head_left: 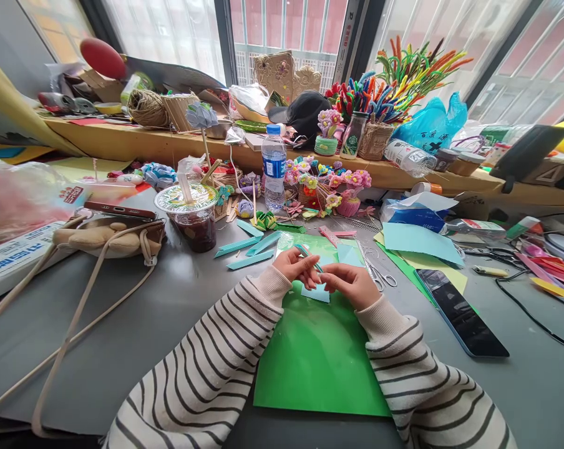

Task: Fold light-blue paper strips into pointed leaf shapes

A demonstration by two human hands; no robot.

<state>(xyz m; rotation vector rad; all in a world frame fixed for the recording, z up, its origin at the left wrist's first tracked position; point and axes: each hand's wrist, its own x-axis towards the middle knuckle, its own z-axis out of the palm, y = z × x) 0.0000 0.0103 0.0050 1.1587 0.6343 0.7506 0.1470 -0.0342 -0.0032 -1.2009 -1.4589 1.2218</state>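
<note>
My left hand [297,264] is closed on a narrow blue paper strip [317,267] that slants between my hands. My right hand [352,284] meets it from the other side, with thumb and index finger pinched at the strip's lower end. Under them is a light blue paper piece [316,294] on a glossy green sheet [322,362]. Another blue piece [350,254] lies just beyond my hands. Several folded blue strips [250,259] are spread to the left. Scissors [384,275] rest right of my right hand, partly hidden.
A lidded drink cup [194,227] and a bag [108,237] stand on the left. Behind are a water bottle [274,171] and small craft flowers [329,187]. To the right lie a phone [462,312], blue paper [422,242] and a black cable [529,315].
</note>
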